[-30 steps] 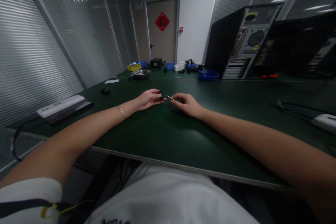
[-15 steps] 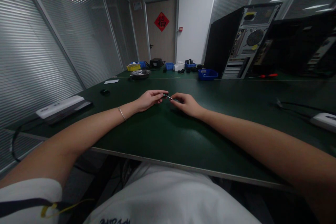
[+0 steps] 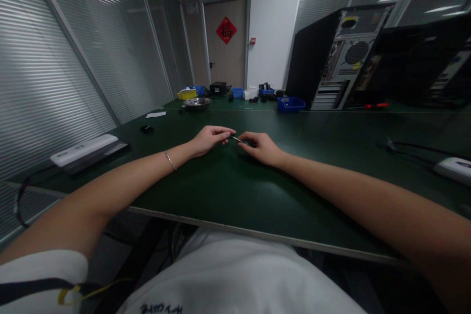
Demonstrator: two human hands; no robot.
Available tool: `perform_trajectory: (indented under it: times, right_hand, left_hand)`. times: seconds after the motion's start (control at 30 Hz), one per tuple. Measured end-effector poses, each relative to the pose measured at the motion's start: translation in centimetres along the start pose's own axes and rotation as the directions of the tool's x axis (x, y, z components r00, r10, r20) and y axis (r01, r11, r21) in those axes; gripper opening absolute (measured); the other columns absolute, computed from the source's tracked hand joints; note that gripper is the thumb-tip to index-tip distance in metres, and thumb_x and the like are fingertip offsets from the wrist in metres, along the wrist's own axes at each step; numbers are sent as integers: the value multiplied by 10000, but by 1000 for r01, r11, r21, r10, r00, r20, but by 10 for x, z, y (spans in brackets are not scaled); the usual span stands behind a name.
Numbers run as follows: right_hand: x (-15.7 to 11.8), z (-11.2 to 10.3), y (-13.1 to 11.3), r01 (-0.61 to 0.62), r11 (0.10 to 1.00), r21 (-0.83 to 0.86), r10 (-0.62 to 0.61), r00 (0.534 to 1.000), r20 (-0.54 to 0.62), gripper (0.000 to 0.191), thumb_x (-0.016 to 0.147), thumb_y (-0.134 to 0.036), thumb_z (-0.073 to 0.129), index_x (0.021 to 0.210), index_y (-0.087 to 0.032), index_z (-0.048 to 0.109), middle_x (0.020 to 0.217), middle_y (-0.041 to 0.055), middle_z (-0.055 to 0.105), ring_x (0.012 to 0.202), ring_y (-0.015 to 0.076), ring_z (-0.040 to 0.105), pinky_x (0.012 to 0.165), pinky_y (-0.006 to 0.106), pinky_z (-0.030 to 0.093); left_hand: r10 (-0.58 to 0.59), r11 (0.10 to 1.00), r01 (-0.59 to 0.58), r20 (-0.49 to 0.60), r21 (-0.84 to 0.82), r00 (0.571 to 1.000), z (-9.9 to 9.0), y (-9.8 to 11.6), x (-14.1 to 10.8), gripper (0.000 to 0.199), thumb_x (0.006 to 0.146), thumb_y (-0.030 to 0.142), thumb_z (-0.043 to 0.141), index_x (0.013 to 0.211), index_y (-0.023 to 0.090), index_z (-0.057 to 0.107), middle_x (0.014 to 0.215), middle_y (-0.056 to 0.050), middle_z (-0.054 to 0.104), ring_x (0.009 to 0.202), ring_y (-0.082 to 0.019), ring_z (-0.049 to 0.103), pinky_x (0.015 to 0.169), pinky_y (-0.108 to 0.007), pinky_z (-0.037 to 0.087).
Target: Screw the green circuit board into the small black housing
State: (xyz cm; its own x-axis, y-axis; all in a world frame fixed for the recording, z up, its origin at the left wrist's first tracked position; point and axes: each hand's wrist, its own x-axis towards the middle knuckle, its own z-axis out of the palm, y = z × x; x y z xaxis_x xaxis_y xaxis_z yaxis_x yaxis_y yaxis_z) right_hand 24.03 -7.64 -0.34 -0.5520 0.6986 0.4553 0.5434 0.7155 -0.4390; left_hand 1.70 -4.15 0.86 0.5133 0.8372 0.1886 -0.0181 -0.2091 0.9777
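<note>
Over the middle of the green table, my two hands face each other, close together. The thumb and fingers of my left hand pinch a small dark part, mostly hidden by the fingertips. My right hand is curled around what looks like a small screwdriver. Only its thin metal shaft shows clearly, pointing left at the dark part; the palm and fingers hide most of the handle. Whether the tip sits inside the part is too small to tell.
A metal bowl, a blue bin and a yellow tray stand toward the back. A computer tower rises at the right. White power strips lie left and right. A small black object is left of my hands.
My left thumb has shifted and now covers more of the small dark part. My right hand and the shaft have dropped very slightly.
</note>
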Motion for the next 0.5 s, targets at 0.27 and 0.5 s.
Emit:
perform_trajectory:
  times: [0.27, 0.5]
  right_hand:
    - [0, -1, 1, 29, 998, 51, -29, 1000, 9, 231, 944, -323, 545, 1073, -144, 614, 996, 49, 655, 842, 177, 640, 763, 370, 529]
    - [1, -2, 1, 43, 996, 75, -44, 999, 20, 236, 943, -328, 545, 1071, -144, 618, 995, 50, 657, 860, 183, 639, 781, 378, 522]
  left_hand:
    - [-118, 980, 128, 74, -154, 990, -6, -1, 2, 218, 820, 128, 672, 1031, 108, 725, 852, -84, 679, 736, -106, 587, 714, -236, 467]
    - [-158, 960, 177, 105, -218, 982, -8, -4, 3, 220, 852, 80, 617, 1048, 99, 715, 860, -99, 682, 734, -105, 606, 696, -215, 490]
